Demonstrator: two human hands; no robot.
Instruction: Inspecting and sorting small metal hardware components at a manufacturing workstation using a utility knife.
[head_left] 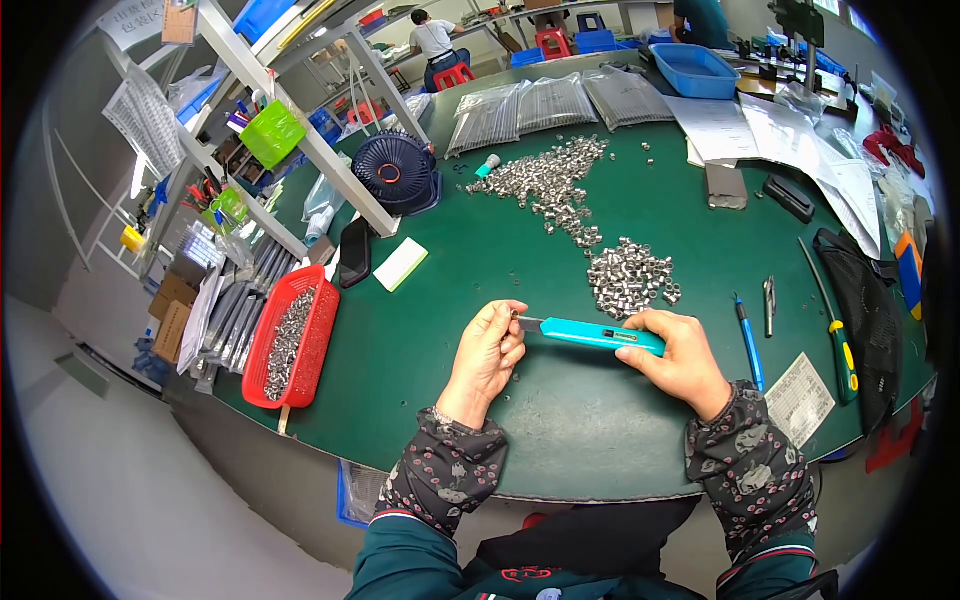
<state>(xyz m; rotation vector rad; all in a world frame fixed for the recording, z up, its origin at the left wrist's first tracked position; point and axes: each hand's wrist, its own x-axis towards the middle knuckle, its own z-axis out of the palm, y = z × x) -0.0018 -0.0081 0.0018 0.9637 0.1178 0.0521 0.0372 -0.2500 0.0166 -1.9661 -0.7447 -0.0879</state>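
My right hand [680, 358] grips a teal utility knife [590, 333] by its handle, with the blade out and pointing left. At the blade's tip my left hand [487, 352] is closed, thumb and fingers pinched together. A small metal ring seems to sit between those fingers, but it is mostly hidden. Just beyond the knife lies a small heap of short metal rings [630, 278]. Farther off spreads a larger pile of similar rings [548, 180].
A red basket [325, 335] of small metal parts stands at the left. Near it are a phone [355, 252], a fan [397, 172] and a shelf post. Bagged tubes [555, 104] lie at the back. On the right are a blue pen [749, 342] and a screwdriver [843, 362].
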